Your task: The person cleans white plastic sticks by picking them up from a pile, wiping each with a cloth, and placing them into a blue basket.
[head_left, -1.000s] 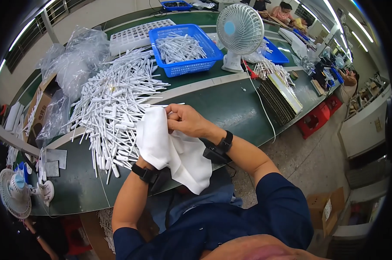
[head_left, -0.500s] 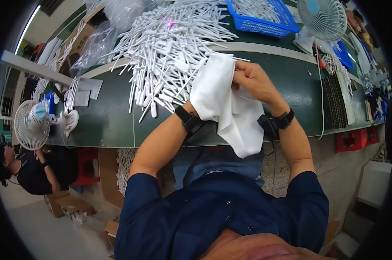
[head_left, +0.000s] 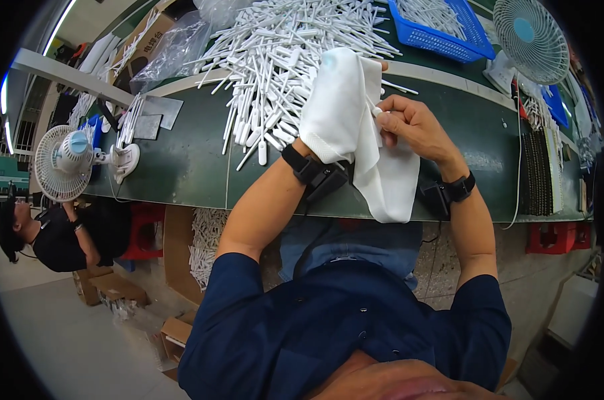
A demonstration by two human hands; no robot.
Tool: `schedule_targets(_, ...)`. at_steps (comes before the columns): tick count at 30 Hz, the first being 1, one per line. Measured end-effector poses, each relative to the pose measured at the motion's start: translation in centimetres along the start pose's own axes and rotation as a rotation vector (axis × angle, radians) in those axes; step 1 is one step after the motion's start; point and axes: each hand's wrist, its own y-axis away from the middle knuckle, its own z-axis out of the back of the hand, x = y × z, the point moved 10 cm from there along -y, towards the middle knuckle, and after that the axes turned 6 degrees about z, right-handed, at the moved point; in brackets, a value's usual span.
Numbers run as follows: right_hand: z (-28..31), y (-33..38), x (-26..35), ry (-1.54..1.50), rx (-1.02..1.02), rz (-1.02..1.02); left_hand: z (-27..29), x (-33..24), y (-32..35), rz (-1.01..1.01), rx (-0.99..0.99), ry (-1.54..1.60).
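Observation:
A white cloth [head_left: 335,110] covers my left hand and most of its fingers, with one fingertip [head_left: 384,65] showing past its upper right edge. How the covered fingers are bent cannot be seen. The loose end of the cloth hangs over the table's near edge. Just right of the covered hand, my right hand [head_left: 412,128] is closed, thumb against forefinger, on a small white bit; whether that is cloth or the end of a stick is unclear. Beyond both hands lies a big heap of white plastic sticks [head_left: 278,87], some with wide flat ends.
A blue basket [head_left: 442,45] of white sticks stands far right, near a white fan [head_left: 530,37]. Another fan [head_left: 72,160] is at the left, with a seated person [head_left: 68,233] nearby. Clear plastic bags [head_left: 175,53] lie far left. Below the table is a carton [head_left: 178,250] of sticks.
My right hand has opened away from the top of the cloth and come lower along its right side, pinching a small white bit. The whole view has shifted slightly.

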Motion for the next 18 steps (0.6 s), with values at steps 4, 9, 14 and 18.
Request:
schedule_targets(4, 0.3, 0.0, -0.5, -0.002, -0.052, 0.049, -1.2, -0.6, 0.1, -0.163, 0.022, -0.264)
schedule_targets(9, 1.1, 0.3, 0.9, 0.097, -0.113, 0.003, -2.8, 3.5, -1.0, 0.124, 0.170, 0.114)
schedule_targets(14, 5.7, 1.2, 3.0, 0.356, -0.410, 0.191, -1.6, 1.0, -0.4, -0.046, 0.107, -0.445)
schedule_targets(18, 4.8, 0.8, 3.3, 0.172, -0.411, 0.293, -5.4, -0.1, 1.1, -0.272, 0.192, -0.875)
